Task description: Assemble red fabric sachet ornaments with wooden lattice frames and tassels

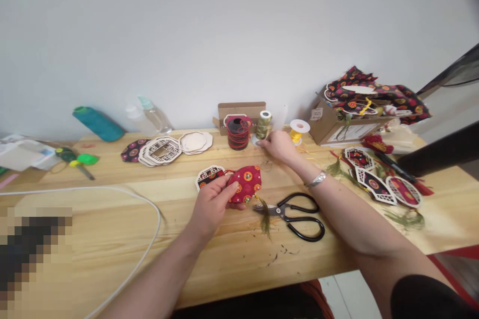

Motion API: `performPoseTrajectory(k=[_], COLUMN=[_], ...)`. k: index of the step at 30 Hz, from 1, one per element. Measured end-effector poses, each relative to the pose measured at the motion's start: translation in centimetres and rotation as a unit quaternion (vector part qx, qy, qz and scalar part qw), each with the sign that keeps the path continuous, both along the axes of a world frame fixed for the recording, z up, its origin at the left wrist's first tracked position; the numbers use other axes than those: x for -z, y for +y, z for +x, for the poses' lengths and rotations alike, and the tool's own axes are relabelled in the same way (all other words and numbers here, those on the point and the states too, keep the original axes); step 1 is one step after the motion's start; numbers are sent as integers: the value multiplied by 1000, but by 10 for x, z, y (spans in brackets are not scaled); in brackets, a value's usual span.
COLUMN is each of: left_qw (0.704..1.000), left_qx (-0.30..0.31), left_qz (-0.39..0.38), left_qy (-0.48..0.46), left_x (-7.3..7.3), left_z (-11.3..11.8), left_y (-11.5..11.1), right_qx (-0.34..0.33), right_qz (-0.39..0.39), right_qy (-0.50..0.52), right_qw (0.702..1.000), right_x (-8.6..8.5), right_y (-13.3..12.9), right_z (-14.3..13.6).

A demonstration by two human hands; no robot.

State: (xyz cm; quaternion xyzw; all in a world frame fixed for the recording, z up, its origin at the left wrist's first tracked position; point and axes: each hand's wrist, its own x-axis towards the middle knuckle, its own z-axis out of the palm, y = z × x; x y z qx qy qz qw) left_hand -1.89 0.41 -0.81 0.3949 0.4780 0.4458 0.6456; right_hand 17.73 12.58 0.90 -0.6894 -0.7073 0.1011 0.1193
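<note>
My left hand [215, 202] pinches a red fabric piece [247, 183] with a flower-like print and small beads. An olive tassel [265, 219] hangs from its lower corner. Just behind it lies a dark patterned piece with a white lattice frame [210, 176], partly covered by my fingers. My right hand [280, 146] reaches to the back of the table, its fingers closed at the base of a spool of olive thread [264, 122]. Black-handled scissors [295, 213] rest on the wood between my forearms, blades towards the tassel.
Near the wall stand a red cord spool [238, 134] and a yellow thread spool [297, 134]. White lattice frames [161, 151] are stacked left of them. A cardboard box [329, 122] overflows with fabric. Finished-looking pendants [374, 184] lie right; a white cable [149, 204] curves at left.
</note>
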Motion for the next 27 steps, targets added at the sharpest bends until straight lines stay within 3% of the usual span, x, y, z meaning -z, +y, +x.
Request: performPoseTrajectory(k=[5,8,12,18,21,24,27], left_qw=[1000,999,1000,1000,1000,1000,1000], left_qx=[-21,-24,-24,-20,-18,-12,-8], left_qz=[15,15,10,8,8,8,5], left_qy=[-13,-17,-12,-3,0,0,-3], left_x=[-2,-3,-3,-3,-2,-1,-1], left_z=[-2,-2,0,2,2,2,3], left_y=[1,2,1,1,1,1,0], right_qx=[-16,-31,-122,-202,-186,-126,-108], right_qz=[42,4,-26,6,25,114,196], right_qy=[-46,-119,-168,-234,-198,-74,-4], right_qw=[998,992,978,951,962,983,975], right_x=[-28,-35,-27,-3,-5,-24,-46], right_y=[-23,-39,-56,-55,-48,-45,-48], right_z=[33,58,70,57,52,49,42])
